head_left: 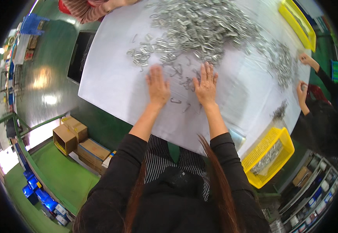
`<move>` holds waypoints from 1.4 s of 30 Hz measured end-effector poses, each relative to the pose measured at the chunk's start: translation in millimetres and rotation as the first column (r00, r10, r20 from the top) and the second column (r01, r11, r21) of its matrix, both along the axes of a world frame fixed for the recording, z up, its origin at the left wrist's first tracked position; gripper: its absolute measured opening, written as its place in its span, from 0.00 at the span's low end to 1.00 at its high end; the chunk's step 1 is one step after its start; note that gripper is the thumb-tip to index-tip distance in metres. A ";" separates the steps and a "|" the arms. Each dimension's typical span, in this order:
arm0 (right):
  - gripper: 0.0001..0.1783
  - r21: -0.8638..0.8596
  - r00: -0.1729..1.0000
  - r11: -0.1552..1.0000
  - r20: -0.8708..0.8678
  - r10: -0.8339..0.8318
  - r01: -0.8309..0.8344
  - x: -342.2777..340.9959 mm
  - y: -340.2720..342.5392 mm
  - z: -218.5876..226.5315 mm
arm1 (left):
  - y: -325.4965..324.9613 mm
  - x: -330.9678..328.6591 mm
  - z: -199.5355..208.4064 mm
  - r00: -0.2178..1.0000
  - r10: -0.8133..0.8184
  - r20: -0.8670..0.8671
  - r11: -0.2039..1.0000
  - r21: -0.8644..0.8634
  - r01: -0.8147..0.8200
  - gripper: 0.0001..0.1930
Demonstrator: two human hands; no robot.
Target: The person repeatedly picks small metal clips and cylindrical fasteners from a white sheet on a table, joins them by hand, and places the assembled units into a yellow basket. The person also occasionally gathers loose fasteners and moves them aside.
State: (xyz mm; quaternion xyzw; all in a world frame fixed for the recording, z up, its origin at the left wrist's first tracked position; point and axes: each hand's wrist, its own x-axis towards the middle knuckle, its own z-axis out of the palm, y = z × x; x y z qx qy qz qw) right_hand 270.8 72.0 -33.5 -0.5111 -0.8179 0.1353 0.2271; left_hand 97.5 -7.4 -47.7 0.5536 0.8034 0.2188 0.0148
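My left hand (158, 87) is palm down at the near side of a big heap of small silvery metal clips (200, 29). Its fingers point away from me, stretched out and slightly blurred by motion. Also flat, with fingers extended, my right hand (206, 85) reaches the heap's near edge with its fingertips. Between the two hands lie several loose metal pieces (187, 82), some thin and bent. One carabiner-shaped clip (175, 100) rests on the white tabletop (118, 77) closer to me. Neither hand visibly grips anything; what lies under the palms is hidden.
A yellow basket (283, 149) holding metal pieces stands at the near right corner, another yellow basket (310, 37) at the far right. A co-worker's hands (303, 87) are beside a smaller pile (283, 66). Another person's striped sleeve (89, 11) is far left. Cardboard boxes (75, 130) stand left below.
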 end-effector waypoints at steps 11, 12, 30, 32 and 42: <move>0.17 -0.297 0.984 0.954 -0.176 -0.008 -0.045 -74.1 -24.2 38.9 | 58.8 -79.0 42.6 0.909 -0.265 0.321 0.951 0.243 0.191 0.15; 0.18 -0.276 0.982 0.960 -0.162 -0.100 0.052 -94.7 -10.4 37.6 | 84.3 -89.1 40.7 0.929 -0.286 0.233 0.937 0.268 0.221 0.14; 0.12 -0.571 0.970 0.816 -0.138 -0.202 0.088 -161.0 34.7 54.2 | 68.8 -240.9 68.5 0.315 0.058 0.947 0.953 -0.147 0.266 0.13; 0.13 -0.111 0.998 0.994 -0.055 -0.018 0.012 -174.9 37.8 44.1 | 66.7 -244.4 69.8 0.141 0.144 0.980 0.959 -0.173 0.226 0.13; 0.09 -0.255 0.998 0.967 -0.059 0.001 -0.016 -233.4 54.1 16.1 | 57.3 -246.9 58.7 -0.030 0.263 0.964 0.962 -0.264 -0.067 0.13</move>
